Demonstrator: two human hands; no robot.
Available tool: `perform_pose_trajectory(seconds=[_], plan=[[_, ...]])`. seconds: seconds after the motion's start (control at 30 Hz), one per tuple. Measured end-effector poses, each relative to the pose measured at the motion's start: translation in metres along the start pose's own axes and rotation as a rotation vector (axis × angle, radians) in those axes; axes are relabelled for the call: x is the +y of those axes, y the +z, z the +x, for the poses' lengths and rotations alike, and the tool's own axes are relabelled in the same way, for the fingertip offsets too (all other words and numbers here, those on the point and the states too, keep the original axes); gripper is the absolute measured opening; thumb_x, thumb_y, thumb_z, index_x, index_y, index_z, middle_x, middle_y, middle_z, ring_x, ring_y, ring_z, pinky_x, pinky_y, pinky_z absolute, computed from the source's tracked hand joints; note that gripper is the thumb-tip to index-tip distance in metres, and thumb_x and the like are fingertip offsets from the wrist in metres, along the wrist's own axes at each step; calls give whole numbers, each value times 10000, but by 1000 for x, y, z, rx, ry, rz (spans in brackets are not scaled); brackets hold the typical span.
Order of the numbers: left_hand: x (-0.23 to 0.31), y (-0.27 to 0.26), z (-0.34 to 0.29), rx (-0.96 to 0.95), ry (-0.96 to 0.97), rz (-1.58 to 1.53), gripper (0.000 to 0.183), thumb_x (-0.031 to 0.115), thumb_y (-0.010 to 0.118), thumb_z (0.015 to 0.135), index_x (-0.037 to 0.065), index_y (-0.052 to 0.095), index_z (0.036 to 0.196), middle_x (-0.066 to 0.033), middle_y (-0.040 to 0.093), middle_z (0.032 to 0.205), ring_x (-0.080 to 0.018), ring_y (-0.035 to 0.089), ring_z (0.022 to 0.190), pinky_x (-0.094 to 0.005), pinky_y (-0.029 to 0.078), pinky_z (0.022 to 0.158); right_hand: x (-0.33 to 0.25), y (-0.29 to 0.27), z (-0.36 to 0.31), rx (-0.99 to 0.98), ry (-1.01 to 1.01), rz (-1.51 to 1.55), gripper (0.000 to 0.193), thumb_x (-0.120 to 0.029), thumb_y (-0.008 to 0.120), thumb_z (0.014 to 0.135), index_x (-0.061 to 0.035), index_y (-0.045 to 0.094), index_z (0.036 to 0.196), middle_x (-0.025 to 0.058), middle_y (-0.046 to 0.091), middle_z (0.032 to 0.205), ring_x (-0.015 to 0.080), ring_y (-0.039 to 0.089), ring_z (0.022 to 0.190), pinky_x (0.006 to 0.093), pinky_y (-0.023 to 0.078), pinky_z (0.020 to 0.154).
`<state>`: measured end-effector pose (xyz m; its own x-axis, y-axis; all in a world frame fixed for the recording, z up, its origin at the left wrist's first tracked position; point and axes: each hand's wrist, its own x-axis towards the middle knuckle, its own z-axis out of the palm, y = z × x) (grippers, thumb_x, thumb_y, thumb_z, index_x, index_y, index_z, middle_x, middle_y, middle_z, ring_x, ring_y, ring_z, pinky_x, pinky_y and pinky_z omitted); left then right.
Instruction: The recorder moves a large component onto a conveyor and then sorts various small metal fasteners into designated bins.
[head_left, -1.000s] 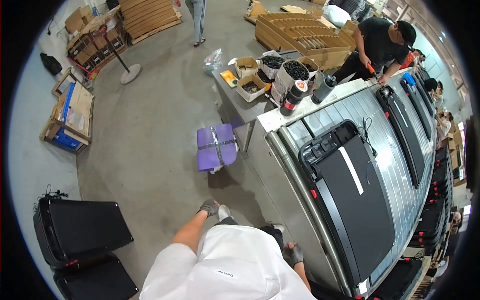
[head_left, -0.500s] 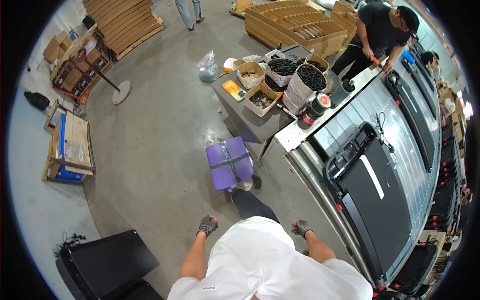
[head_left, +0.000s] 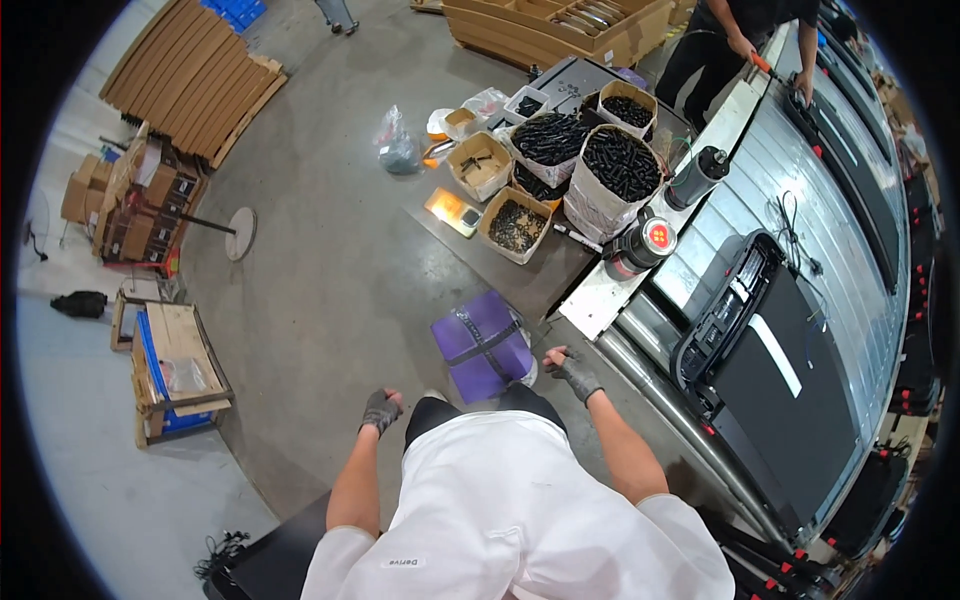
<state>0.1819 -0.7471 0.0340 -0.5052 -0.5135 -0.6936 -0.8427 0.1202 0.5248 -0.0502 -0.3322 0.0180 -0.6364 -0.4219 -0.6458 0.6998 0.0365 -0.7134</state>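
Observation:
My left hand (head_left: 382, 410), in a grey fingerless glove, hangs beside my left thigh with its fingers curled in and nothing showing in them. Further forward is my right hand (head_left: 573, 373), gloved the same way, its fingers loosely closed and no object visible in it. The right hand is nearest to a purple box (head_left: 483, 345) crossed with dark tape, on the floor in front of my legs. Between that hand and the box a small gap seems to show. Neither hand touches the workbench or the roller conveyor.
Bins of black parts (head_left: 622, 165) crowd the grey table (head_left: 470, 262) ahead. A black treadmill-like deck (head_left: 775, 390) lies on the roller conveyor (head_left: 690, 435) at right, where a co-worker (head_left: 735, 45) holds an orange-handled tool. A wooden crate (head_left: 185, 365) stands left; another black deck (head_left: 280, 550) lies lower left.
I have come closer to the table and the purple box. My right hand has swung forward and up; my left stays by my side. The co-worker still bends over the conveyor.

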Motion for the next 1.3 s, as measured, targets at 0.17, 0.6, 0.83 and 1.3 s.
perform_pose_trajectory(seconds=[0.17,0.6,0.83,1.3], plan=[[147,-8,71,-36,394,466,192,188,611,835,26,647,932,-105,676,799,-209,653,752,-336,512,701,95,-64,-16,271,108,201,285,-288,649,864,-41,593,994,61,646,839,163,620,717,293,493,641],[512,71,279,-110,1521,1117,299,102,540,829,142,613,1117,-169,535,1201,-340,605,1008,-452,499,834,251,85,-132,936,431,944,154,-157,528,805,-160,445,676,17,454,585,180,471,500,319,331,437],[546,154,381,-301,1394,1608,291,191,416,924,90,671,1020,-152,615,1150,-294,626,1005,-423,519,790,398,366,-107,1058,344,187,305,-194,525,886,-50,650,1124,116,694,922,223,608,751,386,485,738],[549,133,351,-513,1338,1285,399,165,645,758,60,586,1140,-207,624,1110,-355,612,1021,-438,501,876,76,421,-62,1363,298,751,279,-295,649,877,-68,590,1029,76,693,862,188,677,753,308,507,644]])
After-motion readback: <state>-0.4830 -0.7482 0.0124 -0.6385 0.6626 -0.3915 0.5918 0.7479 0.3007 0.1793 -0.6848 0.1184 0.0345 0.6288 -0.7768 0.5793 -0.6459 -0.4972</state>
